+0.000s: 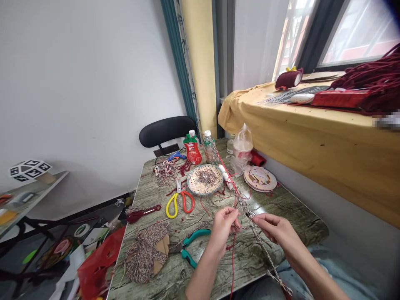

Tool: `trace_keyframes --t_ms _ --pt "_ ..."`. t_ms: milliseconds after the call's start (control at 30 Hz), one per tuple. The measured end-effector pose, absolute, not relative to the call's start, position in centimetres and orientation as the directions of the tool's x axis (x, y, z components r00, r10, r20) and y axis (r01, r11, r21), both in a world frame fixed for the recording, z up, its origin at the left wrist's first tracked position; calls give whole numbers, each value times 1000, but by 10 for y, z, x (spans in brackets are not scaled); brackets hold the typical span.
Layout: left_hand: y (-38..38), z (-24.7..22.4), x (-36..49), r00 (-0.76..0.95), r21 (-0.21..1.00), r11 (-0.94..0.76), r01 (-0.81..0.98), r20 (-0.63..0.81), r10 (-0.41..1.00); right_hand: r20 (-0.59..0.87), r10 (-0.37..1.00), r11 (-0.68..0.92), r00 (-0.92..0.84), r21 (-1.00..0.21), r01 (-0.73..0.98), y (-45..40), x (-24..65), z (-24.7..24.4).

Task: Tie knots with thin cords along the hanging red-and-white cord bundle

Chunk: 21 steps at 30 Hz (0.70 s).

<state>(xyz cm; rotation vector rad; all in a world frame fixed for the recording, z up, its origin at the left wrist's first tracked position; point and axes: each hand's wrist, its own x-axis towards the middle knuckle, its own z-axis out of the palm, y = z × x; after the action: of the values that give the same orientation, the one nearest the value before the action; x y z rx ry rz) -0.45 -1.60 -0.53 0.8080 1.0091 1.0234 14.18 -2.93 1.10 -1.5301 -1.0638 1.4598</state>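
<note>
While both hands work above it, the marbled green table (pixel 290 216) fills the lower middle of the view, with a yellow-draped ledge (pixel 312 133) along the window at its right and a black chair (pixel 167 130) behind its far edge. On the near left part of the table lies a card wound with speckled yarn (pixel 145 252); further back sits a round woven tray (pixel 205 179) holding cut strands, and a flat round disc (pixel 260 178) lies to its right. Yellow-and-orange scissors (pixel 178 201) rest left of the tray, teal pliers (pixel 191 243) lie beside the left forearm, and a red squeeze bottle (pixel 193 148) stands at the far edge. A braided cord (pixel 261 241) runs from the far bottles diagonally across the table and off its near edge. The left hand (pixel 223 225) is curled, its fingertips pinching the cord. The right hand (pixel 273 227) is loosely closed, thumb and forefinger nipping the same cord just beside the left hand's fingers.
</note>
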Motion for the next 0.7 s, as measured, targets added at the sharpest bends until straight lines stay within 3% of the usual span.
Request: trace_keyframes --t_ms 300,533,700 --pt "-11 -6 -4 139 884 312 -349 -280 950 -362 932 -363 31 -931 42 -15 150 5" --pt "-21 -3 -2 347 860 462 -217 -375 860 -353 935 -353 25 -929 111 -15 151 1" --pt "-23 -8 3 302 817 522 -244 -447 842 -355 935 -354 3 -933 70 -19 151 4"
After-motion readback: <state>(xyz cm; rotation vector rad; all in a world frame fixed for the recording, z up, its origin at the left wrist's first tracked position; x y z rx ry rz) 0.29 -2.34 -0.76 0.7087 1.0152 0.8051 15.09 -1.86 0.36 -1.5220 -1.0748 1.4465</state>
